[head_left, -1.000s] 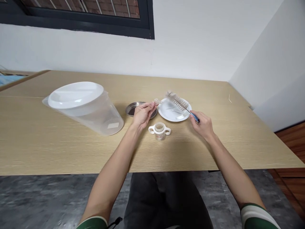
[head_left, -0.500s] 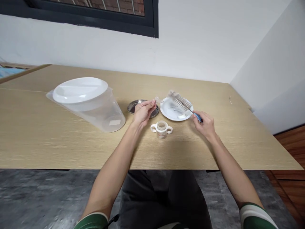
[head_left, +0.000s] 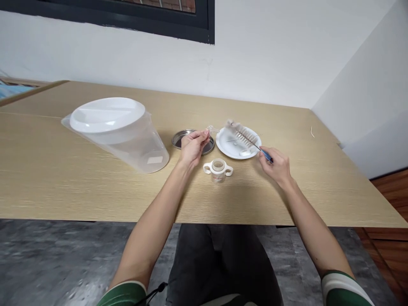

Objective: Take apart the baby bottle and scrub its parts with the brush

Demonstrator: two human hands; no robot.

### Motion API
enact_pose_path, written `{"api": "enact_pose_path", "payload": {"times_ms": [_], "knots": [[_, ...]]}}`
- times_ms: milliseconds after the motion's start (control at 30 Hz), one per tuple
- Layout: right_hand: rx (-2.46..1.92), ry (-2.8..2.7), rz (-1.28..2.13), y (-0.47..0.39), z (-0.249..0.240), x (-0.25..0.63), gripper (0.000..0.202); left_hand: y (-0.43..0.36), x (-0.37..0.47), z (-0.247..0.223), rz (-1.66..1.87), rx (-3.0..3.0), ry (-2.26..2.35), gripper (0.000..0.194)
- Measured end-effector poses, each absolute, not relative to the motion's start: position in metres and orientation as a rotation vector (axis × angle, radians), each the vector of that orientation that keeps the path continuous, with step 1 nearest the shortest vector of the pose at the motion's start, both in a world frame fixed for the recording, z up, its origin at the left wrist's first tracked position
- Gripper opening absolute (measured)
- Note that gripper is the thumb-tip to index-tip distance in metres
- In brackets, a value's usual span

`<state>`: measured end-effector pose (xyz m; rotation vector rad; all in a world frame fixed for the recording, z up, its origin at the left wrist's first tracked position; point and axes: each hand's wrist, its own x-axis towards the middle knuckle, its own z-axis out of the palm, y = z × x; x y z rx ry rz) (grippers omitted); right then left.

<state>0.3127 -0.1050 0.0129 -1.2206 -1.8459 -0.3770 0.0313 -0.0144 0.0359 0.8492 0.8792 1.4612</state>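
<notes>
My left hand (head_left: 193, 148) pinches a small clear piece (head_left: 213, 128) over the round metal tray (head_left: 208, 148). The fingers of my right hand (head_left: 276, 165) are wrapped round the blue handle of a bristle brush (head_left: 244, 135). Its bristles point left, above a white plate (head_left: 227, 149) on which a thin rod and a small clear item lie. In front of the tray and plate stands a small clear bottle with a white two-handled collar (head_left: 218, 170); neither hand touches it.
A large translucent pitcher with a white lid (head_left: 121, 131) stands on the left of the wooden table (head_left: 95, 195). A thin pale strip (head_left: 312, 132) lies at the far right. Behind the table is a white wall with a dark window frame (head_left: 191, 25).
The view has shifted slightly. Both hands keep their hold, with the clear piece and the brush almost where they were.
</notes>
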Motion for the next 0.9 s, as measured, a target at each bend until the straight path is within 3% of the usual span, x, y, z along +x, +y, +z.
{"api": "enact_pose_path", "payload": {"times_ms": [900], "knots": [[-1.211,-1.931,-0.465,-0.110,0.012,0.300,0.027,-0.015,0.034,0.031,1.482,0.917,0.883,0.026]]}}
